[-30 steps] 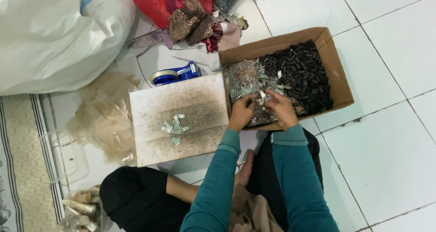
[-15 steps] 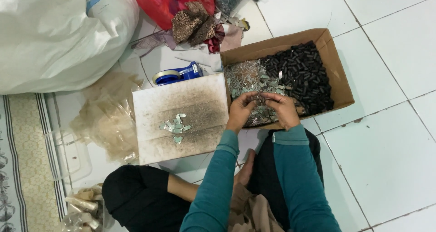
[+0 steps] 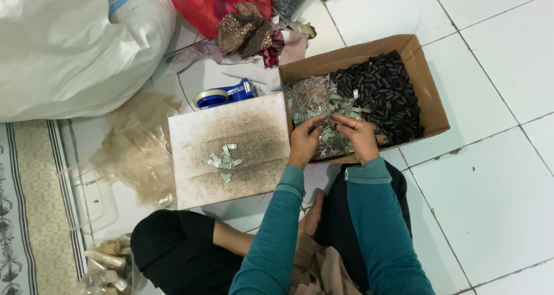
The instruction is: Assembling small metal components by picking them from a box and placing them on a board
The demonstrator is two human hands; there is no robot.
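Observation:
An open cardboard box point(image 3: 425, 81) lies on the white tiled floor, with small black cylindrical pieces point(image 3: 384, 93) in its right half and a heap of small silvery metal tabs point(image 3: 311, 101) in its left half. My left hand point(image 3: 306, 140) and my right hand point(image 3: 356, 134) meet over the near edge of the silvery heap, fingertips pinching a few tabs between them. Both sleeves are teal. Left of the box lies a stained white board point(image 3: 231, 148) with a small cluster of picked-out metal tabs point(image 3: 222, 159) on it.
A blue tape dispenser point(image 3: 222, 94) sits behind the board. A large white sack point(image 3: 75, 47), a red bag point(image 3: 213, 0) and crumpled cloth point(image 3: 245, 32) lie at the back. Clear plastic bags point(image 3: 138, 150) and a patterned mat point(image 3: 26, 214) are at the left.
My hands have shifted slightly toward the box's near edge and drawn together over the silvery tabs. The view has tilted a little; nothing else has moved.

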